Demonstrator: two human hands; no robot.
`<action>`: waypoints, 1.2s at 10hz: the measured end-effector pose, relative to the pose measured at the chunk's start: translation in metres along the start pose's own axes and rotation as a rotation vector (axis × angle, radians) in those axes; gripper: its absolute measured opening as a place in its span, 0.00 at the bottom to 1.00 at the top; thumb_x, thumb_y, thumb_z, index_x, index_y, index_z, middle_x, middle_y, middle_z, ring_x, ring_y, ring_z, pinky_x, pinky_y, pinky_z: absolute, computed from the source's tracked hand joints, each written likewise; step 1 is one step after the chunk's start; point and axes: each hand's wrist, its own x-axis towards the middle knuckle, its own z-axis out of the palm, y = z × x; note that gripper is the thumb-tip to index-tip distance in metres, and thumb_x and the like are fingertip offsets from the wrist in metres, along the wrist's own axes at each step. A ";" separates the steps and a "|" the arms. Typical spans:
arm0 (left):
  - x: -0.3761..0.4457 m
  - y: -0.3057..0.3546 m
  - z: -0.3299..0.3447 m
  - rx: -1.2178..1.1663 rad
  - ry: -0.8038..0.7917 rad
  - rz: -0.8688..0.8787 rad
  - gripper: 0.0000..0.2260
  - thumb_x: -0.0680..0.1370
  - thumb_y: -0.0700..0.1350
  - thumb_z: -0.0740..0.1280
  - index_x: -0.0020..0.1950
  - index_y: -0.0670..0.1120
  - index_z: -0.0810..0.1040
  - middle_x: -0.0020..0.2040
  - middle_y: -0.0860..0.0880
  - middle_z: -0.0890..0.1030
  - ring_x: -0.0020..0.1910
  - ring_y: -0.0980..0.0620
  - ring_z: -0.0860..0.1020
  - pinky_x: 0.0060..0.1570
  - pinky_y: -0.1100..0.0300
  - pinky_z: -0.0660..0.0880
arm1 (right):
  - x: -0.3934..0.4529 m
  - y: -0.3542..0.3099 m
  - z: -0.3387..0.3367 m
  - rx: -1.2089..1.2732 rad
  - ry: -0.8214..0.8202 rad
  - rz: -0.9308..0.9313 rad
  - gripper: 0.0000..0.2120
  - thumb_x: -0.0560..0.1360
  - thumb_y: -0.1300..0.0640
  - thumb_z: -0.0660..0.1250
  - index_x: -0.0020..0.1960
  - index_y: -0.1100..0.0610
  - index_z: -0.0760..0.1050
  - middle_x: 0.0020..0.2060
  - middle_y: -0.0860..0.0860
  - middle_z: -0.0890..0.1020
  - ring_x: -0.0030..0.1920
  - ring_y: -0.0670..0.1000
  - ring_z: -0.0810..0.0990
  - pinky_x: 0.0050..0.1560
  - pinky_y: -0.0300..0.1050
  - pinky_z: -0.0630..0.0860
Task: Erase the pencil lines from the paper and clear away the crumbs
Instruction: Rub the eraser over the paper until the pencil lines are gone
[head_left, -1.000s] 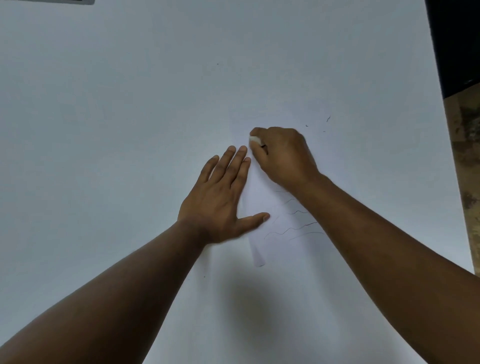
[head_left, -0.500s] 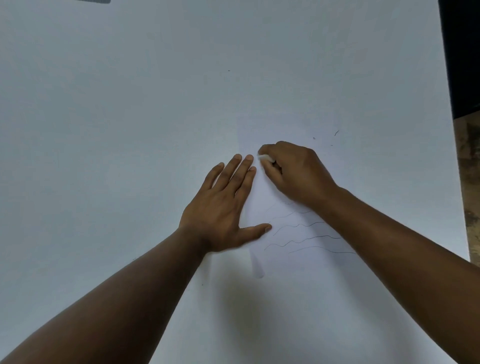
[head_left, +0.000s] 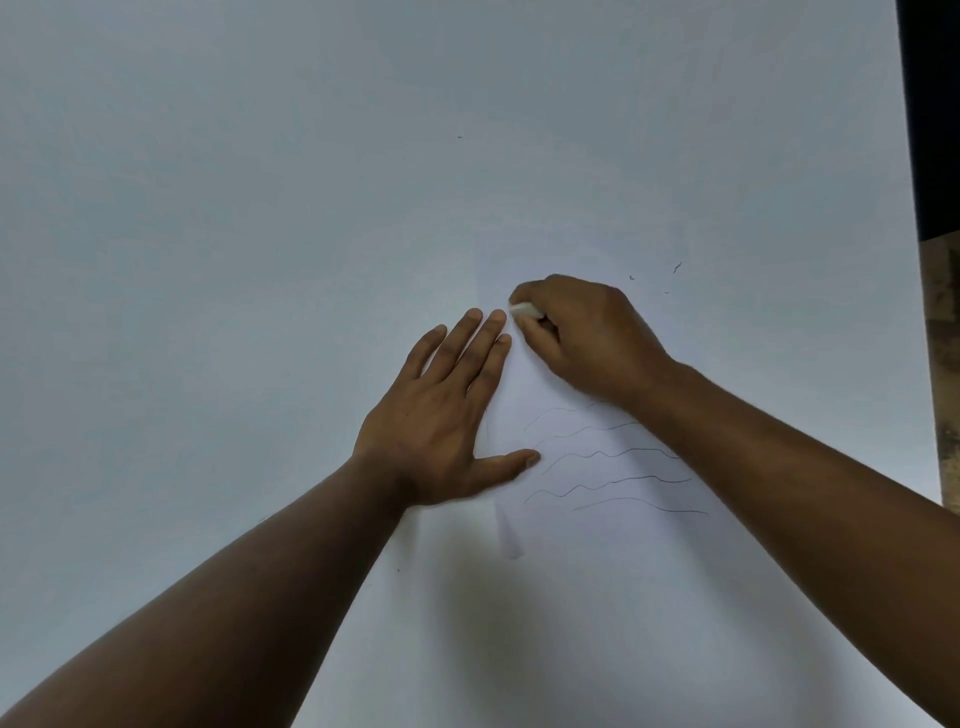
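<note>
A white sheet of paper (head_left: 613, 561) lies on the white table, hard to tell apart from it. Several wavy pencil lines (head_left: 613, 470) cross its middle, the upper ones fainter. My left hand (head_left: 447, 415) lies flat with straight fingers on the paper's left edge, thumb stretched toward the lines. My right hand (head_left: 587, 343) pinches a small white eraser (head_left: 524, 310) and holds it down on the upper part of the sheet, just beyond my left fingertips. A few dark crumbs (head_left: 675, 269) lie to the right of that hand.
The white table (head_left: 234, 234) spreads far to the left and back. Its right edge runs along a dark gap and a brownish floor (head_left: 943, 364). Tiny specks (head_left: 460, 137) dot the surface further back.
My right hand with the eraser has shifted slightly over the upper part of the sheet. More of the wavy lines show below my right wrist. My left hand stays flat in place.
</note>
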 end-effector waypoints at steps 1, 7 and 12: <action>0.000 0.000 -0.001 0.008 -0.009 -0.005 0.47 0.79 0.75 0.51 0.85 0.41 0.52 0.86 0.45 0.48 0.84 0.47 0.43 0.82 0.46 0.47 | 0.018 0.009 -0.002 -0.049 0.044 0.038 0.10 0.80 0.56 0.59 0.50 0.57 0.78 0.39 0.52 0.78 0.40 0.54 0.77 0.44 0.52 0.76; -0.001 0.001 -0.001 0.028 -0.001 -0.012 0.47 0.79 0.75 0.52 0.85 0.41 0.51 0.86 0.45 0.47 0.84 0.47 0.43 0.82 0.47 0.46 | 0.051 0.015 -0.007 -0.058 0.047 0.083 0.10 0.79 0.58 0.58 0.50 0.59 0.78 0.40 0.52 0.80 0.41 0.54 0.77 0.45 0.51 0.75; 0.000 0.000 0.001 0.021 0.009 -0.007 0.47 0.79 0.75 0.52 0.84 0.41 0.52 0.86 0.45 0.49 0.84 0.48 0.44 0.82 0.47 0.46 | 0.027 0.007 -0.007 -0.129 0.056 0.126 0.11 0.81 0.53 0.57 0.49 0.56 0.77 0.37 0.53 0.78 0.40 0.58 0.77 0.42 0.50 0.75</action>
